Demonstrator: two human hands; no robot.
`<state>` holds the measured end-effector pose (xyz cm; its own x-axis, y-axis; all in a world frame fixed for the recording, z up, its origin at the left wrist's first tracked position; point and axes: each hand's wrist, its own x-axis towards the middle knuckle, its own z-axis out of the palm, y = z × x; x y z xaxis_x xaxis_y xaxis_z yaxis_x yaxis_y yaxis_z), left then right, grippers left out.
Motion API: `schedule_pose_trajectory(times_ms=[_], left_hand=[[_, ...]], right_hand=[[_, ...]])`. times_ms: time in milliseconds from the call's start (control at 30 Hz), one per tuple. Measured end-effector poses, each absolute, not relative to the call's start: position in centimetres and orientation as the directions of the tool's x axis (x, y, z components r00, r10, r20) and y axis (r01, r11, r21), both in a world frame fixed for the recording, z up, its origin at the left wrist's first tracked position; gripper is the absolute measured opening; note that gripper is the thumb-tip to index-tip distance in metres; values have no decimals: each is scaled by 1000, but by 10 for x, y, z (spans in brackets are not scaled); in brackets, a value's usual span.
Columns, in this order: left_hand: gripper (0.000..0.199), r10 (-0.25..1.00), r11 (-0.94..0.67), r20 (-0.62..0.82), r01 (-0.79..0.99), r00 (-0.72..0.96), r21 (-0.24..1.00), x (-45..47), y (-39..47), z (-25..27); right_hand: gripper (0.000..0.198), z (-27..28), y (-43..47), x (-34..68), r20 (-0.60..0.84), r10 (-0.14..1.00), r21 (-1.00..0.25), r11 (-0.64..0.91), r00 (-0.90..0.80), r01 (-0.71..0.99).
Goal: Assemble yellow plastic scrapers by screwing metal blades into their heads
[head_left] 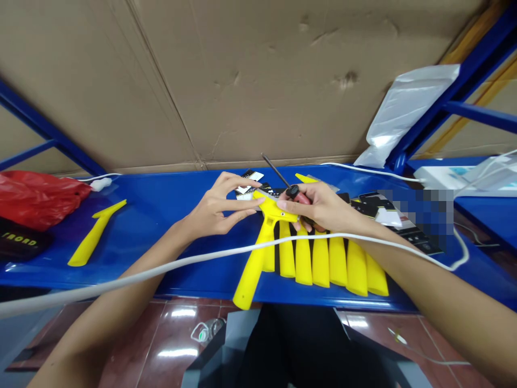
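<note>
A yellow scraper with a T-shaped head and a long handle is held over the bench, its handle pointing down toward me. My left hand pinches the left end of its head between the fingertips, beside a thin greyish strip along the top edge. In my right hand is a screwdriver with a red and black handle, its shaft pointing up and left. The thumb of that hand also presses on the scraper's head. A small screw or hole shows in the head. Fingers hide part of both things.
Several yellow scraper handles lie in a row on the blue bench, with black printed cards behind. Another yellow scraper lies left, near a red plastic bag. A white cable crosses over my forearms. Cardboard backs the bench.
</note>
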<state>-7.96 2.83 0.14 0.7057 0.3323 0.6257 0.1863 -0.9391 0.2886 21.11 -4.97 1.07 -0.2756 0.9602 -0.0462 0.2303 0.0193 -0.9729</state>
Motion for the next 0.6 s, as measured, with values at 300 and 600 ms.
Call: schedule_pose_trajectory(times_ms=[300, 600], left_hand=[[36, 494, -869, 729, 253, 473, 424, -73, 22, -3], [73, 333, -941, 624, 289, 707, 174, -56, 6, 0]], right_hand=[[56, 8, -45, 207, 261, 962, -963, 254, 76, 94], [59, 0, -41, 203, 256, 963, -965, 249, 82, 86]])
